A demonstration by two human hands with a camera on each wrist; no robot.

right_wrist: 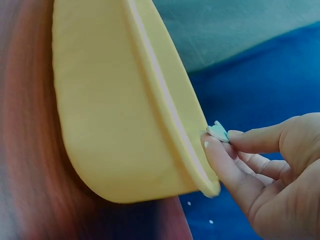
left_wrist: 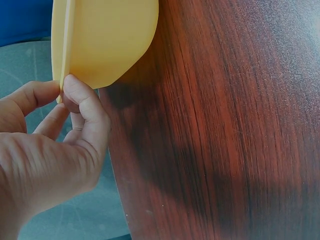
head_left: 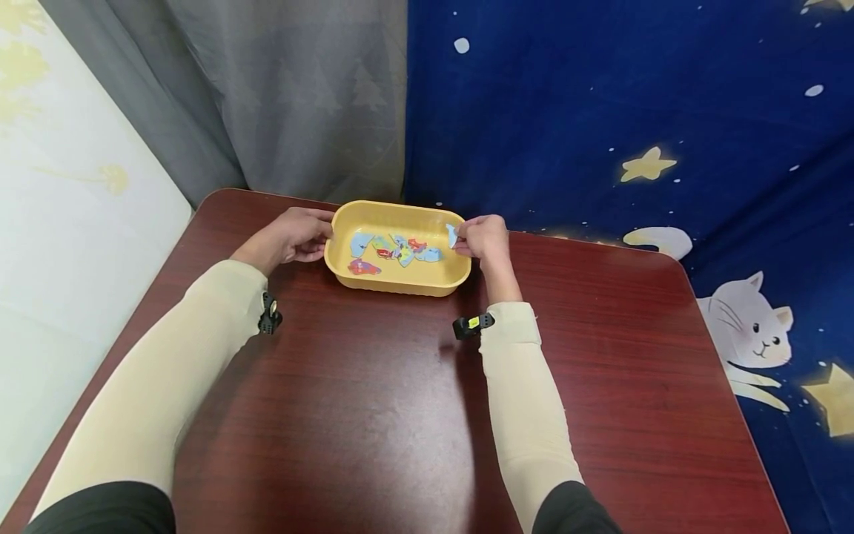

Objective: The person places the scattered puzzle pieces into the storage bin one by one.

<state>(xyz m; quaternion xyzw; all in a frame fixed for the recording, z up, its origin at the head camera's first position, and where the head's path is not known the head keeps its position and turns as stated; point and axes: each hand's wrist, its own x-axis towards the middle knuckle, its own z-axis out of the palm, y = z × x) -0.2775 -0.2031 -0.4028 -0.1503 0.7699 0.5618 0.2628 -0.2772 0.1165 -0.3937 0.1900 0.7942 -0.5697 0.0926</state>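
Note:
A yellow plastic basin (head_left: 400, 282) stands at the far side of the table. Inside it lie several flat printed puzzle pieces (head_left: 362, 245), mostly light blue, with a purple-red one (head_left: 363, 267) near the front. My left hand (head_left: 300, 233) pinches the basin's left rim between thumb and fingers, plain in the left wrist view at the rim (left_wrist: 65, 60). At the opposite end, my right hand (head_left: 483, 237) pinches a small light-blue puzzle piece (right_wrist: 218, 132) between thumb and index finger. That piece is at the right rim; whether those fingers also touch the rim I cannot tell.
The dark red wooden table (head_left: 373, 415) has rounded far corners. Behind it hang a grey curtain (head_left: 313, 96) and a blue curtain (head_left: 534, 111) with stars and a cat, close to the basin. A white patterned surface (head_left: 73, 208) is on the left.

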